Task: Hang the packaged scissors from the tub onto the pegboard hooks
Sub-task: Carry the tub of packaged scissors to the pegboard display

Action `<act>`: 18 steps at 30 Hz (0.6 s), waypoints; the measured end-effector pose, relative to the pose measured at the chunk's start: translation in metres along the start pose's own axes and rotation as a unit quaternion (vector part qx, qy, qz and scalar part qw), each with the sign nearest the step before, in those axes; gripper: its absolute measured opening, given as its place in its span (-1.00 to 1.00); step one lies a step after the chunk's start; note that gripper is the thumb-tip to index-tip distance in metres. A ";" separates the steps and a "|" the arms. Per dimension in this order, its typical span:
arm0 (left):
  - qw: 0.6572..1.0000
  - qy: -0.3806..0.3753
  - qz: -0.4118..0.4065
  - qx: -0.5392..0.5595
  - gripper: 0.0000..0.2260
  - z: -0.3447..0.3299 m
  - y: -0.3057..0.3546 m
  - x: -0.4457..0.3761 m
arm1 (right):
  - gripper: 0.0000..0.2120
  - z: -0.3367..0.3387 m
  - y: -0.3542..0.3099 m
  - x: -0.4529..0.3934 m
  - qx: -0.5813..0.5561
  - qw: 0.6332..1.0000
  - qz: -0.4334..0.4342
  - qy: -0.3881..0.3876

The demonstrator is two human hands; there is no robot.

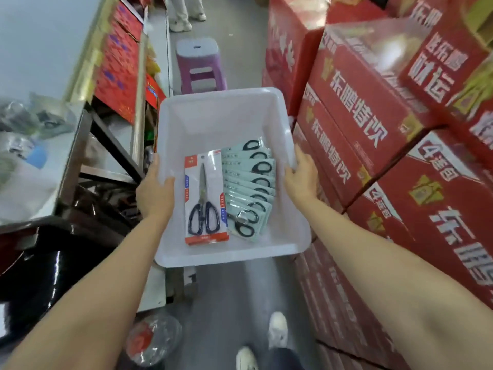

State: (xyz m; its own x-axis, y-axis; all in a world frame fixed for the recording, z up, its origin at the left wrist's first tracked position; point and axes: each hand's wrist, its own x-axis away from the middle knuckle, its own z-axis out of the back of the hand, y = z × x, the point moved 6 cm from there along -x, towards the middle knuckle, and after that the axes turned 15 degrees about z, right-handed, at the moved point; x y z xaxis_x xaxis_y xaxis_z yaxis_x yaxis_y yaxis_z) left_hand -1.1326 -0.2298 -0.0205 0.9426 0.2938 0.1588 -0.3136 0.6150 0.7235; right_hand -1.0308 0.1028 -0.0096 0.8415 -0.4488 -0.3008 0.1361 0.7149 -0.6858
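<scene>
I hold the white rectangular plastic tub [202, 113] with my left hand [154, 192] and right hand [301, 180], fingers curled over opposite rims; carded black-handled packaged scissors [205, 198] lie inside.

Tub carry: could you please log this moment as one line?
stage: carrying | left hand: grips tub rim | right hand: grips rim | scissors packs: in tub, none hung | pegboard: unseen

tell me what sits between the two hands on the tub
In the head view, between the left hand and right hand gripping the white tub: a red-carded scissors pack beside a fanned stack of green-carded scissors packs.
</scene>
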 end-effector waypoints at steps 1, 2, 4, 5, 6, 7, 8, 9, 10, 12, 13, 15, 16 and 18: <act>1.000 0.002 -0.001 0.001 -0.45 -0.009 0.013 -0.016 | -0.48 -0.005 0.002 -0.022 0.008 1.000 0.002 -0.002; 1.000 0.005 -0.002 0.000 -0.45 -0.018 0.025 -0.033 | -0.47 -0.011 0.003 -0.045 0.015 1.000 0.000 -0.006; 1.000 0.011 -0.007 0.001 -0.44 -0.035 0.048 -0.070 | -0.46 -0.024 0.007 -0.090 0.020 1.000 -0.011 -0.013; 1.000 0.013 -0.006 0.002 -0.44 -0.043 0.059 -0.089 | -0.46 -0.032 0.008 -0.113 0.020 1.000 -0.013 -0.019; 1.000 0.015 -0.002 0.007 -0.44 -0.051 0.071 -0.107 | -0.46 -0.040 0.008 -0.137 0.019 1.000 -0.010 -0.023; 1.000 0.015 0.002 0.009 -0.44 -0.058 0.082 -0.126 | -0.45 -0.049 0.009 -0.160 0.020 1.000 -0.004 -0.022; 1.000 0.018 0.003 0.010 -0.45 -0.063 0.093 -0.143 | -0.45 -0.056 0.009 -0.182 0.024 1.000 0.004 -0.018; 1.000 0.025 0.005 0.011 -0.46 -0.068 0.104 -0.160 | -0.44 -0.065 0.007 -0.204 0.029 0.999 0.013 -0.018; 0.999 0.034 0.008 0.011 -0.47 -0.070 0.114 -0.176 | -0.44 -0.073 0.005 -0.226 0.035 0.999 0.018 -0.023; 0.999 0.045 0.014 0.008 -0.47 -0.076 0.131 -0.209 | -0.44 -0.090 -0.001 -0.267 0.048 0.998 0.023 -0.036; 0.999 0.047 0.018 0.010 -0.46 -0.080 0.140 -0.227 | -0.44 -0.099 -0.004 -0.288 0.050 0.998 0.023 -0.041; 0.998 0.049 0.029 0.016 -0.45 -0.087 0.157 -0.266 | -0.44 -0.118 -0.008 -0.327 0.037 0.998 0.014 -0.049; 0.998 0.049 0.034 0.017 -0.45 -0.093 0.167 -0.286 | -0.43 -0.129 -0.009 -0.347 0.034 0.998 0.011 -0.052; 0.998 0.047 0.034 0.017 -0.45 -0.105 0.187 -0.326 | -0.43 -0.149 -0.007 -0.388 0.046 0.998 0.009 -0.052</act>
State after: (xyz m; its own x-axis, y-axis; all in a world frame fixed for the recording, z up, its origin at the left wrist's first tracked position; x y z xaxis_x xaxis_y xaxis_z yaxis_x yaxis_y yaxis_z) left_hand -1.5103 -0.1337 -0.0077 0.9041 0.4018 0.1451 -0.3700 0.5665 0.7363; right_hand -1.4362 0.1920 0.0125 0.8928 -0.3818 -0.2389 0.1642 0.7699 -0.6167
